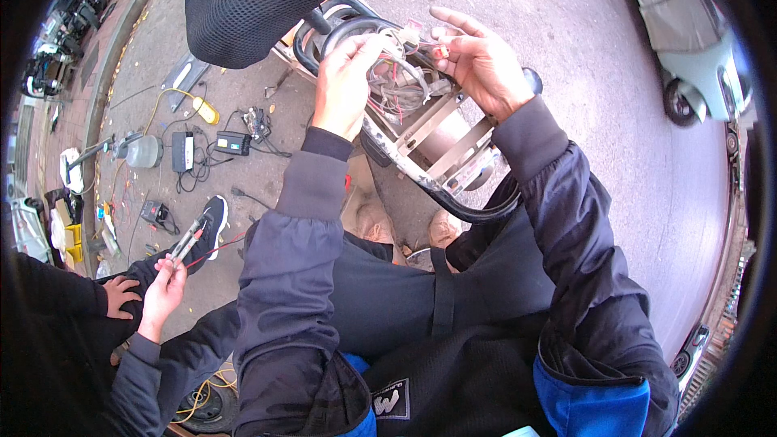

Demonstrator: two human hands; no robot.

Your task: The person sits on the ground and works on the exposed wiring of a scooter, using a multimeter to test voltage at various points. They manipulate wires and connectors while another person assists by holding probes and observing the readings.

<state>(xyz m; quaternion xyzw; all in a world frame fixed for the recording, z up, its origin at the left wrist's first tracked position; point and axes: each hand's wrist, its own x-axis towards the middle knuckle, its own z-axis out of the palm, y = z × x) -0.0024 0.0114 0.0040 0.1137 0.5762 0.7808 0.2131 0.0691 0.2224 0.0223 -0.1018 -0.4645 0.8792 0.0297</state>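
Observation:
A bundle of tangled wires (396, 85), grey, white and red, rises out of the open metal frame (421, 125) of what looks like a small two-wheeled vehicle. Part of this bundle is pinched between the thumb and fingers of my left hand (346, 85), at the frame's left side. Across from it, my right hand (488, 69) pinches a small red-orange wire connector (440, 53) with thumb and forefinger, its other fingers stretched out. A pale plug (410, 35) hangs among the wires between my hands. Above my left hand sits a black mesh-covered seat (263, 0).
At left, a co-worker's hand (164, 295) holds a slim metallic tool (190, 239) near a red lead. Chargers (233, 143), cables and a yellow-ended cord (206, 111) lie on the pavement. A light-blue vehicle (704, 73) stands at far right. A black tube (473, 212) edges the frame.

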